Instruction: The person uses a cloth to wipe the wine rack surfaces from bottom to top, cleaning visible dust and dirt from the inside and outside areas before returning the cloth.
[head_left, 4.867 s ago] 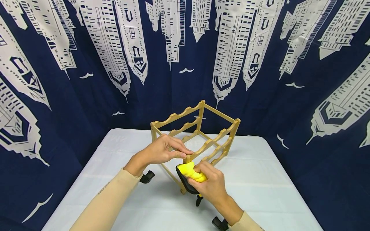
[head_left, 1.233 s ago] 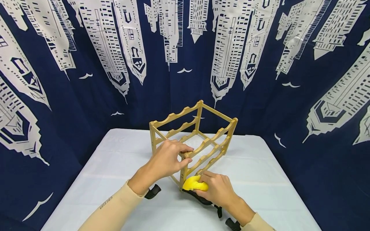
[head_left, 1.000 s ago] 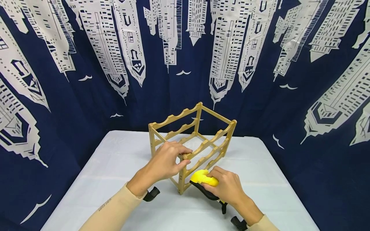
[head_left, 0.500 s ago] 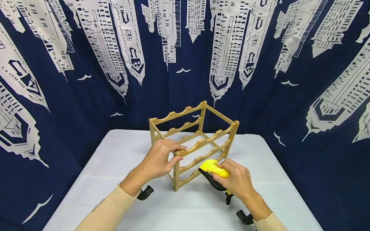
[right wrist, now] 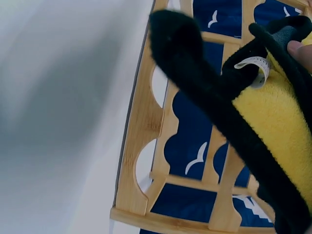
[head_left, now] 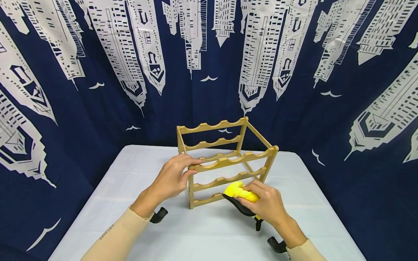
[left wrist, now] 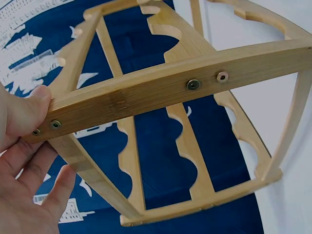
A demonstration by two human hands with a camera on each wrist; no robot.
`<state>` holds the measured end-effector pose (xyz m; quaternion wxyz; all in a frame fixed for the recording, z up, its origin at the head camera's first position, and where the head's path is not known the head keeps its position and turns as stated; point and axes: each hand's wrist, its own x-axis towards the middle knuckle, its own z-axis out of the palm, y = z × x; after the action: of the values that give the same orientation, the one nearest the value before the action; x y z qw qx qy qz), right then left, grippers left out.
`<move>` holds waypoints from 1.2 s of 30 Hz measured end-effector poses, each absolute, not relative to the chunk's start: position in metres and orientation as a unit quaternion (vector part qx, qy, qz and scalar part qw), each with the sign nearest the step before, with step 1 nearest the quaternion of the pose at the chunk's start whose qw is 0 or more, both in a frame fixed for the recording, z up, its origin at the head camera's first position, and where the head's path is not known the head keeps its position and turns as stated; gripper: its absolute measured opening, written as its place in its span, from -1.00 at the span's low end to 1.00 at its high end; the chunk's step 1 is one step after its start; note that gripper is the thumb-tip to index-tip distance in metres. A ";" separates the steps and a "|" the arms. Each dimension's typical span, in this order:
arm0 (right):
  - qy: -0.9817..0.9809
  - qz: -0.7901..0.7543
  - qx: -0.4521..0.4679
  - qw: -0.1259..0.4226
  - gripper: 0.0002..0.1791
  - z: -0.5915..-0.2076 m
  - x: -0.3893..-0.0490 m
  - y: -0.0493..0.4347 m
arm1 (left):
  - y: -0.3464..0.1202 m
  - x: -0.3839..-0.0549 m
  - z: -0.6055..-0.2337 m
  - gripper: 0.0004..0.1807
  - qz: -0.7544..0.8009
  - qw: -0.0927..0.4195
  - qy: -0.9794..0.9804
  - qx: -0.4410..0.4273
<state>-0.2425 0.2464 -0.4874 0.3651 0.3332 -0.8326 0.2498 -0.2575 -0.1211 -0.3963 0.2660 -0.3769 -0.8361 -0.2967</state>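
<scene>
A slatted wooden wine rack [head_left: 225,163] with scalloped rails stands on the table, one long side toward me. My left hand [head_left: 169,177] grips its near left top corner, thumb in front and fingers over the top. In the left wrist view, the end post of the rack [left wrist: 146,90] shows several bolt heads, with the thumb pressed at its end. My right hand [head_left: 266,203] holds a bunched yellow cloth [head_left: 240,192] with black edging, close in front of the lower rails. The right wrist view shows the cloth [right wrist: 273,112] hanging in folds, with a white label [right wrist: 258,66].
A white cloth covers the table [head_left: 202,239]. Behind it hangs a dark blue curtain [head_left: 209,101] printed with white buildings and birds. Black curved pieces [head_left: 159,215] show by both wrists.
The cloth has gone from the top of the corner post down to its foot, then off to the right. My left hand has moved left, turning the rack so its long side faces me.
</scene>
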 end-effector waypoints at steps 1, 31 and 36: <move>-0.832 0.248 0.338 0.364 -0.54 -0.489 -0.243 0.246 | -0.122 -0.259 -0.397 -0.63 -0.296 0.266 -0.836 -0.378; -0.847 0.150 0.387 0.332 -0.52 -0.519 -0.263 0.133 | -0.138 -0.302 -0.400 -0.65 -0.369 0.166 -0.828 -0.389; -0.854 0.160 0.358 0.343 -0.49 -0.527 -0.267 0.112 | -0.137 -0.301 -0.400 -0.66 -0.377 0.165 -0.827 -0.383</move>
<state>-0.2667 0.1120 -0.5266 0.3430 0.3581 -0.8535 0.1601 -0.3013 -0.1370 -0.4000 0.1652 -0.3832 -0.8271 -0.3766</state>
